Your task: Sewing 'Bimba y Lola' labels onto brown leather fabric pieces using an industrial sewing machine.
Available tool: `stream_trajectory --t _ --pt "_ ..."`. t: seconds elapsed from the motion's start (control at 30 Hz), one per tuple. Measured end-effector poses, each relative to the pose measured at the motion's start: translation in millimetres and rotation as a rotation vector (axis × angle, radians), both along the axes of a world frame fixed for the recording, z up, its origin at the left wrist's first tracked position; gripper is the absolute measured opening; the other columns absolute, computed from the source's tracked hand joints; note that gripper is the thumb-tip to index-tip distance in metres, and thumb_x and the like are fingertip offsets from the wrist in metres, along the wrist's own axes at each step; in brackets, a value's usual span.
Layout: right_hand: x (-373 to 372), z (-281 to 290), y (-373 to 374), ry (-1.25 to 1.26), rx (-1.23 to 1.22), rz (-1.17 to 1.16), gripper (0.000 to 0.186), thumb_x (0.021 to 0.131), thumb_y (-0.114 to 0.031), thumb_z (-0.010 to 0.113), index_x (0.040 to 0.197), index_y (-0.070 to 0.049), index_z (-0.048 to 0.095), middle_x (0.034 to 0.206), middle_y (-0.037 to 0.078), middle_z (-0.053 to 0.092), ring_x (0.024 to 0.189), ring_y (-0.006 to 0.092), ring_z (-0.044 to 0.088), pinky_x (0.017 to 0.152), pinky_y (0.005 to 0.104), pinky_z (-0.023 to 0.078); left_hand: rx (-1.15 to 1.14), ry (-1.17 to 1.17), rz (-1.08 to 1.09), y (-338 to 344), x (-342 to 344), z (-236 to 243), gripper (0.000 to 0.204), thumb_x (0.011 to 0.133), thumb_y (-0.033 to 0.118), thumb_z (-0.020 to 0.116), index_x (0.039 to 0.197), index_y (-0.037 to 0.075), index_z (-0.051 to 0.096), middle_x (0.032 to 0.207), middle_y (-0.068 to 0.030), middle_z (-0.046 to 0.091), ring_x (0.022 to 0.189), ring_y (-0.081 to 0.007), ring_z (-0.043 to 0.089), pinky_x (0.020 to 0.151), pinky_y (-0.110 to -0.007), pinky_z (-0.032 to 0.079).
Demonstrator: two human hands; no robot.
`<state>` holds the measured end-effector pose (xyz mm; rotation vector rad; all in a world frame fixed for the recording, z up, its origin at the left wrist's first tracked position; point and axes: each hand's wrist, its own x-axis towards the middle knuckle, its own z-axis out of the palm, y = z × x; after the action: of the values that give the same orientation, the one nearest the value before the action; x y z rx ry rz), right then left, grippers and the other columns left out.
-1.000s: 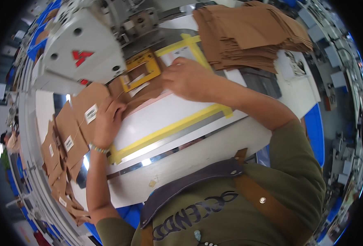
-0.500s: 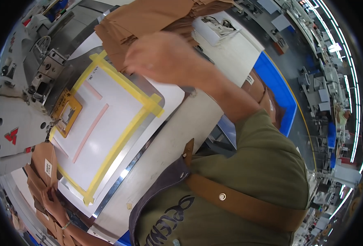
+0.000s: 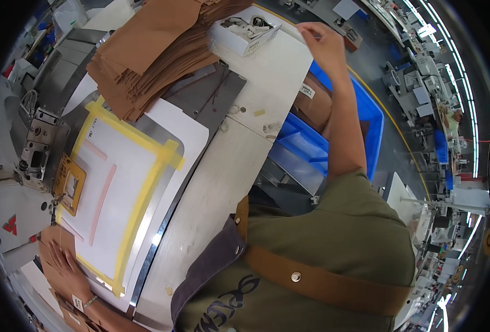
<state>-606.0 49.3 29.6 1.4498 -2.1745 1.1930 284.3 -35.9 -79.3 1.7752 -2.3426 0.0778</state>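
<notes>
My left hand lies flat with fingers stretched out on a brown fabric piece at the lower left, beside the sewing machine head. More brown pieces with white labels lie under my wrist and forearm. Off at the upper right, my right hand is raised near the table's far corner, thumb and fingers drawn together in a pinch. Whatever they hold, if anything, is too small to make out. A white box of small pale items stands left of that hand.
A tall stack of brown fabric pieces sits on the table's far side. White template sheet, edged with yellow tape, lies before the machine, a yellow frame at its left. A blue bin with labelled brown pieces stands right of the table.
My right hand has swung from over the fabric stack to the right, past the white box. My left hand has flattened out onto the brown piece. The whole view has shifted.
</notes>
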Motion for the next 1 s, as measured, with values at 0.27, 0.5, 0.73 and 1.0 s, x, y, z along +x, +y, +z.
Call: stream_trajectory --t 0.27,0.5,0.73,1.0 --pt "7.3 -2.5 -86.8 0.117 0.388 0.312 0.030 0.099 -0.017 0.078 0.127 -0.007 0.081 0.116 0.013 0.082 0.099 0.0268 0.077 0.089 0.0392 0.060 -0.036 0.089 0.180 22.4 33.4 -2.2 0.056 0.119 0.032 0.047 0.168 0.004 0.045 0.175 -0.0177 0.044 0.162 -0.0384 0.039 0.131 -0.050 0.034" --pt "7.8 -3.3 -148.5 0.136 0.745 0.208 0.056 0.085 -0.030 0.089 0.136 -0.009 0.079 0.110 0.014 0.082 0.097 0.0292 0.078 0.088 0.0395 0.059 -0.156 -0.001 0.097 50.0 -9.2 39.2 0.048 0.113 0.019 0.058 0.158 0.002 0.057 0.167 -0.0175 0.054 0.153 -0.0415 0.050 0.126 -0.054 0.041" --pt "-9.7 -17.4 -150.3 -0.017 0.611 0.210 0.052 0.078 -0.032 0.089 0.124 -0.010 0.084 0.104 0.008 0.085 0.094 0.0259 0.080 0.086 0.0373 0.061 -0.018 0.123 -0.024 60.8 -65.5 71.8 0.042 0.112 0.016 0.058 0.151 0.004 0.065 0.164 -0.0168 0.057 0.147 -0.0394 0.057 0.121 -0.056 0.047" --pt "-11.8 13.1 -108.6 -0.484 0.145 0.333 0.049 0.094 -0.012 0.086 0.138 0.005 0.072 0.116 0.007 0.080 0.100 0.0102 0.072 0.093 0.0263 0.055 0.059 0.370 -0.065 67.4 -105.2 78.3 0.034 0.112 0.010 0.057 0.140 -0.003 0.071 0.151 -0.0190 0.067 0.144 -0.0368 0.060 0.121 -0.051 0.048"
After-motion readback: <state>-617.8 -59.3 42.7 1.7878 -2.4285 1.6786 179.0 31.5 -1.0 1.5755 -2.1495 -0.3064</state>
